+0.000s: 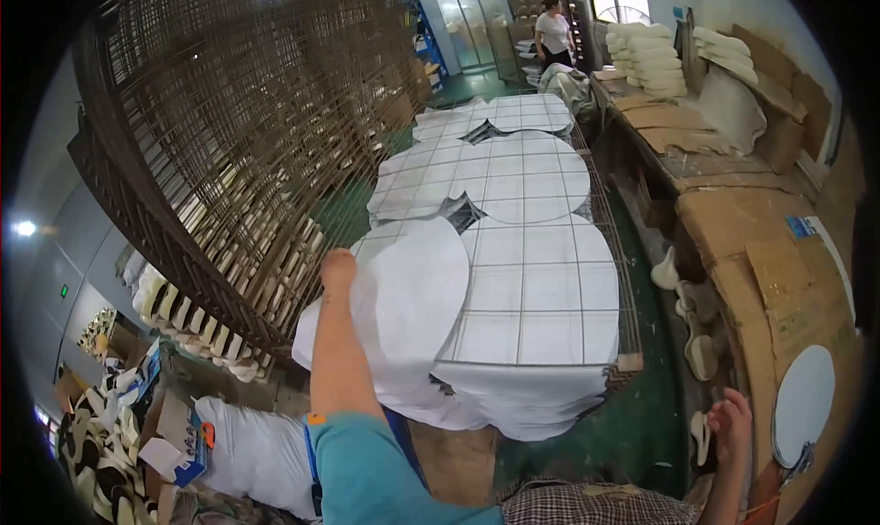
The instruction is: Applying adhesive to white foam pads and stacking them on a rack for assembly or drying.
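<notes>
A large white rounded sheet (408, 291) lies on top of the wire grid at the near left of the rack. My left hand (338, 270) is closed at its left edge and appears to grip it; my fingertips are hidden. More white rounded sheets (541, 282) lie beneath the wire grid in layers. At the lower right my right hand (731, 424) is raised, its fingers bent and apart, with nothing in it. It is nearest to a white oval piece (805, 406) on the cardboard-covered bench.
Raised wire racks (247, 94) lean up on the left. The bench (752, 241) runs along the right, with stacked cream pieces (646, 57) farther back. A box (179, 438) and a white sack (257, 452) stand at lower left. Another person (554, 34) stands far back.
</notes>
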`<control>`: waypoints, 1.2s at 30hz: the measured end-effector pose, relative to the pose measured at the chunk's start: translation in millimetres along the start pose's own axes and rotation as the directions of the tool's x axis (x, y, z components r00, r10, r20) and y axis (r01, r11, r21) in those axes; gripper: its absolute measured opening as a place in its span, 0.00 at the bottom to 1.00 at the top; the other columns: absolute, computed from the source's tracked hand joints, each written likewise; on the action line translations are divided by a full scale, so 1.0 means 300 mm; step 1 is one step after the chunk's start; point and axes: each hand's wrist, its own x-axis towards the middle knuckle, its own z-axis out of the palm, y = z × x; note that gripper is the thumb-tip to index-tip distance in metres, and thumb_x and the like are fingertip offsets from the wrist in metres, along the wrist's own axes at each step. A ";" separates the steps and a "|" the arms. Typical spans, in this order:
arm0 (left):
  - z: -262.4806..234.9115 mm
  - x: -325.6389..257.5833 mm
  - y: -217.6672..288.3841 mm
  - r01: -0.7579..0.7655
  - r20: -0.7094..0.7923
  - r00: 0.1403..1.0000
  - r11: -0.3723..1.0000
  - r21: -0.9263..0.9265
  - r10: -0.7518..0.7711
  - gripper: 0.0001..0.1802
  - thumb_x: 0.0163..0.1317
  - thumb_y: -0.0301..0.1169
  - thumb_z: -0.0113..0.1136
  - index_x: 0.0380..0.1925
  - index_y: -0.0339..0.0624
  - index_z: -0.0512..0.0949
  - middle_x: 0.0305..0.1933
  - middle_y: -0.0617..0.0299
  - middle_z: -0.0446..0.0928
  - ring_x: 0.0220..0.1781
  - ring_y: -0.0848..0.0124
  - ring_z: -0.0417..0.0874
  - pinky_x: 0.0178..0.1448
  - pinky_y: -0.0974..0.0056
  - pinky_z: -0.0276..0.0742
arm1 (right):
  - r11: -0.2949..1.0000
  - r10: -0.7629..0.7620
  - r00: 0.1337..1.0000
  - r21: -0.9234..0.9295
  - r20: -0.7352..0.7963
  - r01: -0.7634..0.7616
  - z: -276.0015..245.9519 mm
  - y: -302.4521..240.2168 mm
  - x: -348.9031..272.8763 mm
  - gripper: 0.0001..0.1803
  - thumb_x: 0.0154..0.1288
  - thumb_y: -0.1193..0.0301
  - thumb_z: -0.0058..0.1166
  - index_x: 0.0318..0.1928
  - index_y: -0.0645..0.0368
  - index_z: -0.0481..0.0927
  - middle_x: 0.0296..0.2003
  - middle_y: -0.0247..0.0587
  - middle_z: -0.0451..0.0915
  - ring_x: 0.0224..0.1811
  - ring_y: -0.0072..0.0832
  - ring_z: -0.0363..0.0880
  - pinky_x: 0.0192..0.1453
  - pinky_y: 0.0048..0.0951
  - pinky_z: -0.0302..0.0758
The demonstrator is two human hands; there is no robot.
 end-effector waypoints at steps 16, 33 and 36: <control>-0.173 0.060 0.140 -0.125 -0.510 0.856 0.991 -0.052 0.081 0.16 0.53 0.31 0.58 0.42 0.42 0.75 0.46 0.52 0.72 0.53 0.52 0.69 0.53 0.51 0.67 | 0.979 0.013 0.990 -0.202 0.139 0.016 0.271 0.104 0.018 0.10 0.63 0.74 0.45 0.45 0.59 0.72 0.26 0.38 0.77 0.24 0.23 0.76 0.27 0.21 0.74; 0.101 -0.063 0.056 0.332 -0.218 0.937 0.885 0.327 -0.271 0.15 0.53 0.35 0.56 0.42 0.48 0.78 0.47 0.56 0.76 0.49 0.55 0.75 0.46 0.45 0.72 | 0.951 0.073 0.997 -0.304 0.033 -0.059 -0.016 0.173 -0.019 0.10 0.61 0.75 0.45 0.44 0.60 0.72 0.25 0.37 0.77 0.22 0.22 0.75 0.26 0.21 0.74; 0.109 -0.061 0.096 0.375 -0.262 0.910 0.908 0.189 -0.321 0.23 0.48 0.31 0.54 0.49 0.53 0.77 0.47 0.55 0.77 0.50 0.52 0.74 0.47 0.40 0.67 | 0.957 0.083 0.995 -0.283 0.058 -0.063 -0.141 0.165 0.003 0.10 0.61 0.76 0.46 0.43 0.61 0.72 0.25 0.37 0.77 0.23 0.22 0.76 0.26 0.21 0.73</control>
